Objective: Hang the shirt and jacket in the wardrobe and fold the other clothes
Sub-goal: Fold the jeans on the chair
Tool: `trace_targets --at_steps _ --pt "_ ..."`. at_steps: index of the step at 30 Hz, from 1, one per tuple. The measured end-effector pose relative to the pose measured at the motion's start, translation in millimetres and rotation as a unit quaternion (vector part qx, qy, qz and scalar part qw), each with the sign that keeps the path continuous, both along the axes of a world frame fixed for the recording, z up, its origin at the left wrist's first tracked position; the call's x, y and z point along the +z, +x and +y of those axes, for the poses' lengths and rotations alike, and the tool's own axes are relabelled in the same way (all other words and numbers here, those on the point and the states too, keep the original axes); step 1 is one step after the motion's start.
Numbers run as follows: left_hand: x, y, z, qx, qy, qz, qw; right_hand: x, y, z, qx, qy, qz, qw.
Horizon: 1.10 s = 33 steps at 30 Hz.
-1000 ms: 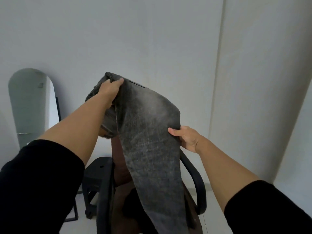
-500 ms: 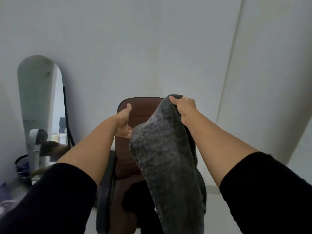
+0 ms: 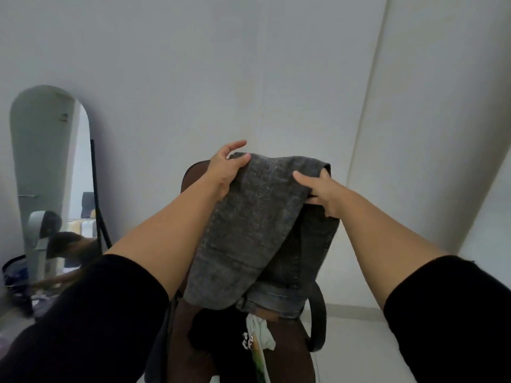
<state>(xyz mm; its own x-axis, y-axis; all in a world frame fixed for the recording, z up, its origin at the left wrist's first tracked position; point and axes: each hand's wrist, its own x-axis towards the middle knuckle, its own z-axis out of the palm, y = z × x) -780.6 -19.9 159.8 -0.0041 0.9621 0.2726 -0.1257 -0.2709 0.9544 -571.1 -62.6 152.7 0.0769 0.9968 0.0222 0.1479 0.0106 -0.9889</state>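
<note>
jeans: grey washed jeans (image 3: 249, 228), folded over once and held up in the air above the brown chair (image 3: 193, 172), roughly dead centre of the view. The waistband end hangs lowest, around 6 o'clock of the bundle.

left hand: left hand (image 3: 225, 168) sits at the bundle's 11 o'clock corner, thumb on top of the fabric and fingers partly spread. Looks like a loose pinch on the fold edge, not a proper clench.

right hand: right hand (image 3: 322, 192) is at the 2 o'clock corner, thumb over the top layer and fingers tucked under it, so it's grasping the jeans at the fold.

chair seat: there's a black garment (image 3: 221, 335) and a white printed piece (image 3: 260, 335) piled on the seat at 6 o'clock. Guessing those are next for folding.

background: arched mirror (image 3: 47, 172) leaning on the wall at 9 o'clock, clutter on the floor below it.

where it's at: my read is mid-fold, one fold done and another still to make.

what could go wrong: denim is heavy and the left grip looks light, so that corner could slip and the whole fold drops open. Folding in mid-air with no counter under it also means the layers can slide crooked, and the hanging waistband could snag the chair's armrest (image 3: 318, 319) or drag onto the pile below.
</note>
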Motion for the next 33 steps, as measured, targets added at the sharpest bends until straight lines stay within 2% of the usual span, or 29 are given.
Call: trace_targets --at_steps 4,9,13,15,19,22,24,27,33 --pt "10.1 5.1 5.3 0.041 0.042 -0.003 0.998 -20.5 1.4 -3.1 0.047 -0.042 0.026 0.998" --pt "22.7 -6.0 0.3 0.073 0.037 -0.007 0.997 -17.5 -14.3 1.6 0.029 -0.024 0.141 0.989" --pt "17.5 -17.2 -1.6 0.095 0.009 -0.031 0.995 -11.5 -22.4 -2.8 0.076 -0.027 0.126 0.989" --pt "11.6 -22.5 -2.6 0.105 0.01 0.007 0.994 -9.3 -27.9 -2.3 0.034 0.0 0.084 0.996" --pt "6.5 -39.4 -5.0 0.103 0.05 0.158 0.981 -10.4 -35.5 0.4 -0.049 0.037 0.029 0.998" --pt "7.7 -46.5 -8.8 0.14 0.057 0.276 0.949 -13.8 -42.8 -1.2 -0.081 0.062 -0.015 0.995" --pt "8.6 -46.6 -13.8 0.183 0.071 0.325 0.925 -12.6 -48.2 -4.6 -0.093 0.069 -0.023 0.993" --pt "6.2 -51.3 -15.5 0.186 0.082 0.315 0.927 -7.2 -52.9 -8.7 -0.098 0.041 -0.022 0.994" --pt "-7.3 -41.3 -22.9 0.106 0.11 0.239 0.959 7.1 -54.2 -21.4 -0.075 -0.018 0.0 0.997"
